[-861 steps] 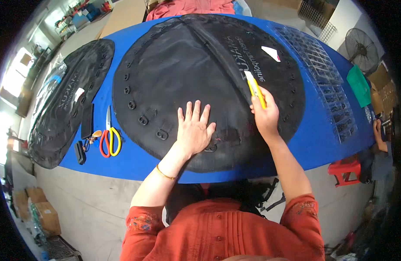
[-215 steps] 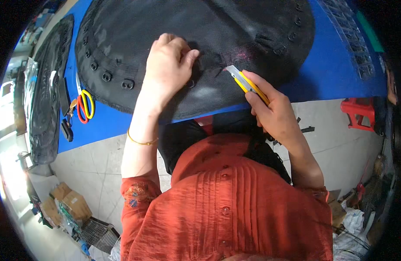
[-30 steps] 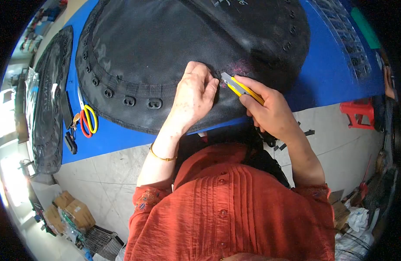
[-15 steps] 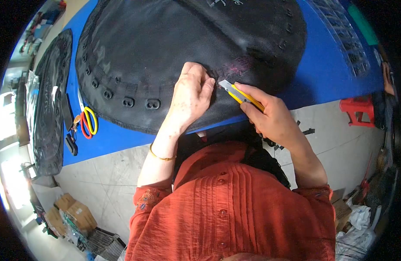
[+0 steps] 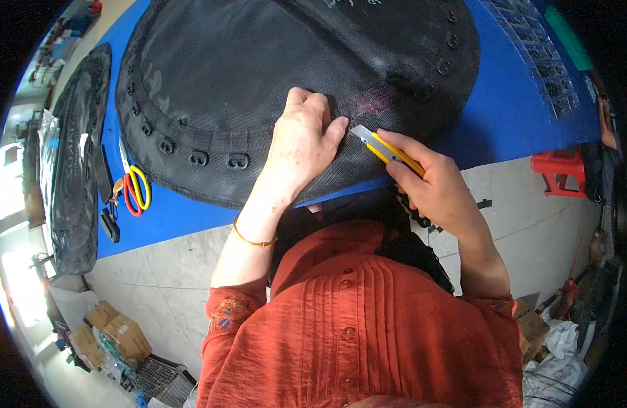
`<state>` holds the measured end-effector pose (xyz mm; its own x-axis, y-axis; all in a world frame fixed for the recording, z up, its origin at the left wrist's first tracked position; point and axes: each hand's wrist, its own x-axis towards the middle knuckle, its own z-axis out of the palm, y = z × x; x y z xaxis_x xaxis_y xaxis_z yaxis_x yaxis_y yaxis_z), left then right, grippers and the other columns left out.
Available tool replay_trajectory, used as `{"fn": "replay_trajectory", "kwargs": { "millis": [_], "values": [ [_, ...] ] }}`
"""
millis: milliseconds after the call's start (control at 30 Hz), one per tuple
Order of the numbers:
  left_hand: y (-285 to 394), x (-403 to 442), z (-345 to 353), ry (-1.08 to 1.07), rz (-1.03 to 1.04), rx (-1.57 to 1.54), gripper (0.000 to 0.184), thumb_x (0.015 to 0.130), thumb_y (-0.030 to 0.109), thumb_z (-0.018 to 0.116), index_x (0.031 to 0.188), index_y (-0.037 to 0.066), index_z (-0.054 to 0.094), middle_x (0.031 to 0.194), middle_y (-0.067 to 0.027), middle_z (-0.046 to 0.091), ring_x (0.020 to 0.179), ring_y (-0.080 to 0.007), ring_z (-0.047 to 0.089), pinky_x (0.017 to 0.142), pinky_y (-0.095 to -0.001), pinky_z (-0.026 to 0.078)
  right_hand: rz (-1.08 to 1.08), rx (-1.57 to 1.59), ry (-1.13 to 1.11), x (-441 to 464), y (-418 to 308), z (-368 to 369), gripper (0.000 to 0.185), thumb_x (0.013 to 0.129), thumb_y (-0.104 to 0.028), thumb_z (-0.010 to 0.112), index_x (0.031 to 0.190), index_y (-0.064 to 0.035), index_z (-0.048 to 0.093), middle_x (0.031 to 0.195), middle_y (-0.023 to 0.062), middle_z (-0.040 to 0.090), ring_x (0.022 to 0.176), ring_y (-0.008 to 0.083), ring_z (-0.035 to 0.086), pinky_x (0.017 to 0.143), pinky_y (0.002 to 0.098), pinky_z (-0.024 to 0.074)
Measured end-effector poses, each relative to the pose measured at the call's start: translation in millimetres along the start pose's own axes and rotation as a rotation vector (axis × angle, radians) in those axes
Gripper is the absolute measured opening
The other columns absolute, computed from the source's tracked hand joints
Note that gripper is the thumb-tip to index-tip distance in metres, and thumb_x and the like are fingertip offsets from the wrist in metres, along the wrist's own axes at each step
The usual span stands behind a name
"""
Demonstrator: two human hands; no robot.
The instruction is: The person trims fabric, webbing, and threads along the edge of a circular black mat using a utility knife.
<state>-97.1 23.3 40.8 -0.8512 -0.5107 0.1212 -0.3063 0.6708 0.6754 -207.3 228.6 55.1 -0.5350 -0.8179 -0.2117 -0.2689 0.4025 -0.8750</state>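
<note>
One hand, the right hand (image 5: 436, 185), is grasping a yellow utility knife (image 5: 381, 147), the curled left hand (image 5: 303, 139), grip indeterminable, is resting on the black mat (image 5: 225, 75) overlying the blue table (image 5: 510, 132), and a pink patch (image 5: 371, 103) is showing just beyond, blade work apparently remaining unfinished.

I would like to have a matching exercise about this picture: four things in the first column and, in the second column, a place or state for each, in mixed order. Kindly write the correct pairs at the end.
Column one
1. scissors
2. utility knife
3. stool
4. left hand

Column two
A. gripped in the right hand, blade out
B. with curled fingers, over the black mat
C. lying on the blue tabletop
D. standing on the floor

Correct pairs: 1-C, 2-A, 3-D, 4-B
</note>
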Motion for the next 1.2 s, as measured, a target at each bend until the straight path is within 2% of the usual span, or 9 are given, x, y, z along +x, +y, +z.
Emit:
{"fn": "replay_trajectory", "kwargs": {
  "millis": [100, 167, 300, 367, 467, 767, 833, 1167, 1200],
  "values": [
    [-6.4, 1.1, 4.0, 0.003, 0.018, -0.062, 0.020, 0.089, 0.011, 0.074, 0.086, -0.004, 0.061, 0.099, -0.0229, 0.059, 0.086, -0.0422, 0.066, 0.079, -0.0479, 0.056, -0.022, 0.002, 0.014, -0.1, 0.9, 1.0, 0.043, 0.102, -0.013, 0.065, 0.145, -0.0192, 0.062, 0.071, -0.0029, 0.057, 0.054, 0.0043, 0.050, 0.049, 0.0235, 0.0435],
    [-11.9, 0.3, 3.4, -0.007, 0.058, -0.088, 0.019, 0.091, 0.012, 0.074, 0.092, -0.002, 0.062, 0.097, -0.0194, 0.060, 0.089, -0.0368, 0.063, 0.081, -0.0427, 0.053, -0.042, 0.015, 0.023, 1.1, 0.2, 2.1, 0.044, 0.102, -0.013, 0.065, 0.145, -0.0194, 0.061, 0.071, -0.0028, 0.057, 0.054, 0.0043, 0.051, 0.049, 0.0234, 0.0437],
    [-14.2, -0.6, -0.7, -0.031, 0.071, -0.129, 0.017, 0.091, 0.010, 0.073, 0.093, -0.002, 0.061, 0.099, -0.0191, 0.060, 0.092, -0.0371, 0.063, 0.084, -0.0424, 0.052, -0.065, 0.042, 0.056, 11.2, -3.2, 5.7, 0.045, 0.103, -0.015, 0.065, 0.147, -0.0199, 0.060, 0.072, -0.0019, 0.058, 0.053, 0.0043, 0.051, 0.048, 0.0230, 0.0442],
    [-14.6, -1.0, 0.0, -0.007, 0.114, -0.140, 0.014, 0.089, 0.005, 0.071, 0.089, -0.004, 0.060, 0.100, -0.0225, 0.060, 0.091, -0.0412, 0.064, 0.082, -0.0461, 0.053, -0.084, 0.037, 0.063, 15.9, -4.9, 7.3, 0.045, 0.103, -0.015, 0.065, 0.147, -0.0201, 0.059, 0.071, -0.0017, 0.058, 0.053, 0.0044, 0.051, 0.048, 0.0228, 0.0444],
    [-15.4, -2.9, -0.9, -0.022, 0.084, -0.122, 0.016, 0.091, 0.009, 0.072, 0.092, -0.002, 0.060, 0.098, -0.0188, 0.060, 0.093, -0.0371, 0.062, 0.084, -0.0424, 0.051, -0.068, 0.018, 0.053, 20.9, -8.3, 8.3, 0.045, 0.104, -0.017, 0.064, 0.148, -0.0202, 0.058, 0.071, -0.0012, 0.058, 0.053, 0.0047, 0.052, 0.048, 0.0225, 0.0448],
    [-14.6, -3.3, 0.8, -0.019, 0.075, -0.121, 0.018, 0.092, 0.010, 0.072, 0.090, -0.002, 0.060, 0.094, -0.0192, 0.059, 0.090, -0.0370, 0.061, 0.082, -0.0432, 0.050, -0.062, 0.035, 0.049, 27.8, -7.3, 11.4, 0.045, 0.104, -0.017, 0.063, 0.149, -0.0201, 0.058, 0.072, -0.0007, 0.059, 0.052, 0.0049, 0.052, 0.047, 0.0226, 0.0442],
    [-11.8, -3.7, -0.4, -0.025, 0.035, -0.140, 0.018, 0.092, 0.010, 0.072, 0.090, -0.002, 0.059, 0.094, -0.0192, 0.059, 0.089, -0.0369, 0.061, 0.082, -0.0433, 0.050, -0.115, -0.008, 0.003, 25.9, -11.6, 4.7, 0.041, 0.100, -0.012, 0.065, 0.138, -0.0003, 0.059, 0.124, 0.0242, 0.070, 0.114, 0.0320, 0.072, 0.094, 0.0374, 0.0559],
    [-13.0, -4.8, -0.1, -0.015, 0.024, -0.146, 0.018, 0.092, 0.011, 0.071, 0.090, -0.002, 0.060, 0.093, -0.0186, 0.058, 0.088, -0.0357, 0.061, 0.080, -0.0426, 0.050, -0.084, 0.056, 0.064, 27.2, -10.4, 11.2, 0.040, 0.100, -0.012, 0.065, 0.137, -0.0002, 0.060, 0.123, 0.0247, 0.071, 0.114, 0.0317, 0.072, 0.095, 0.0373, 0.0555],
    [-12.5, -4.4, 0.5, -0.017, 0.027, -0.148, 0.018, 0.092, 0.011, 0.071, 0.090, -0.002, 0.060, 0.093, -0.0186, 0.058, 0.088, -0.0357, 0.061, 0.080, -0.0426, 0.050, -0.074, 0.046, 0.063, 30.2, -7.0, 13.1, 0.041, 0.102, -0.015, 0.064, 0.142, -0.0097, 0.060, 0.097, 0.0119, 0.065, 0.084, 0.0185, 0.062, 0.071, 0.0298, 0.0506]
  ]
}}
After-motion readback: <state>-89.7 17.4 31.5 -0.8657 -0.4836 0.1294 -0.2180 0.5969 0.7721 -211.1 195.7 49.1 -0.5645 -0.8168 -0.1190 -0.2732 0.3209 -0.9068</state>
